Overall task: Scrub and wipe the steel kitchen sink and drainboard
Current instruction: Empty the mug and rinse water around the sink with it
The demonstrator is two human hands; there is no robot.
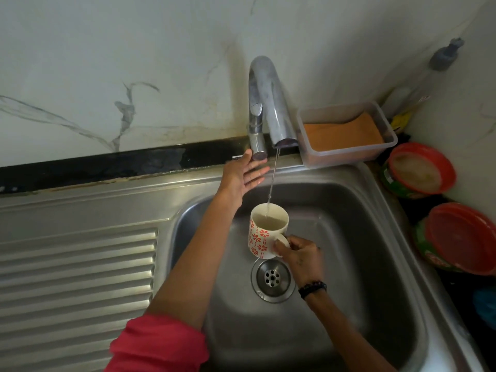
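Observation:
A steel sink fills the lower right, with a round drain in its floor. Left of it lies the ribbed steel drainboard. A chrome tap arches over the basin, and a thin stream of water falls from its spout. My right hand grips the handle of a white mug with red flowers, held upright under the stream and nearly full. My left hand is stretched to the tap's base, fingers apart, holding nothing.
A clear plastic box holding an orange sponge sits on the sink's back rim right of the tap. Two tubs with red lids stand on the dark counter at the right. A bottle stands in the corner.

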